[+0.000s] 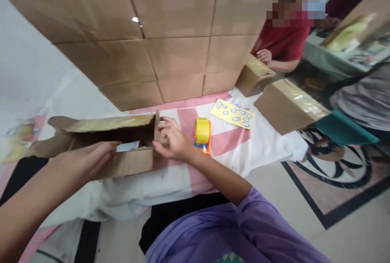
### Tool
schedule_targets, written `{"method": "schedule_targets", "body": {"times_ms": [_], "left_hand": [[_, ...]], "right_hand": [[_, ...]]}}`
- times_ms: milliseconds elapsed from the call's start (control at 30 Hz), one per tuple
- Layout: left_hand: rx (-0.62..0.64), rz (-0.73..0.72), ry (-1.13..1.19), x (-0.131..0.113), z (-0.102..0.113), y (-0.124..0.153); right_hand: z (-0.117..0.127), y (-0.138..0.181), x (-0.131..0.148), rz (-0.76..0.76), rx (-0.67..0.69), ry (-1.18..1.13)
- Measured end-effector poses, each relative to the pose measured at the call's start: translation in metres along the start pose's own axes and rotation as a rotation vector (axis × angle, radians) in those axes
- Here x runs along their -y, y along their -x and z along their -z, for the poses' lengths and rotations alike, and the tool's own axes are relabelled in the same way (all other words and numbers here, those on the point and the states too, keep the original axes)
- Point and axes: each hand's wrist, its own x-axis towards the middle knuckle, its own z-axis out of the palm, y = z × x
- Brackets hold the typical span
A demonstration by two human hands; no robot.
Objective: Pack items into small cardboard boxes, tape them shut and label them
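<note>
From where I stand, the stacked cartons [170, 31] wall off the whole far side of the surface [268, 149], just behind the open box [122, 165]. The box's mouth is partly roofed by its far flap, and the left hand [88, 161] lies across its near wall, so only a narrow slot stays open. The right hand [172, 141] grips the end flap, with the tape dispenser [203, 133] just beside it and little room between. Right of the dispenser, bare cloth runs to the label sheet [233, 113] and a sealed box [288, 108]. A second sealed box [254, 76] and a co-worker's hand [264, 55] fill the far corner.
</note>
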Motion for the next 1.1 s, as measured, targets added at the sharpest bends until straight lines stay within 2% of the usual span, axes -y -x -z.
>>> {"method": "schedule_targets", "body": {"times_ms": [100,200,300,433,500,567,700,833,900,1000,1033,1100], "left_hand": [[0.206,0.057,0.081,0.015,0.0,-0.028],[0.427,0.064,0.174,0.018,-0.005,-0.062],[0.475,0.032,0.153,0.012,-0.012,-0.075],[0.502,0.028,-0.066,-0.001,-0.02,-0.065],[0.464,0.044,-0.216,-0.01,-0.022,-0.053],[0.397,0.068,-0.311,-0.02,-0.023,-0.04],[0.319,0.139,-0.356,-0.043,-0.019,-0.015],[0.281,0.221,-0.387,-0.065,-0.008,0.007],[0.198,0.214,-0.386,-0.074,0.002,0.018],[0.015,0.156,-0.346,-0.076,0.015,0.025],[-0.012,0.137,-0.321,-0.072,0.018,0.023],[0.024,0.109,-0.277,-0.06,0.018,0.01]], "right_hand": [[-0.008,0.012,0.003,0.003,-0.079,-0.052],[-0.012,0.018,0.011,0.006,-0.172,-0.084],[-0.014,0.02,0.019,-0.026,-0.232,-0.101],[-0.013,0.019,0.026,0.024,-0.281,-0.116],[-0.011,0.017,0.027,0.078,-0.316,-0.122],[-0.009,0.016,0.027,0.058,-0.33,-0.132],[-0.007,0.017,0.025,-0.063,-0.291,-0.156],[-0.008,0.019,0.026,-0.038,-0.262,-0.187],[-0.007,0.019,0.028,-0.049,-0.234,-0.217],[-0.007,0.019,0.033,-0.037,-0.186,-0.281],[-0.007,0.02,0.035,-0.016,-0.176,-0.297],[-0.007,0.021,0.038,0.003,-0.175,-0.316]]}}
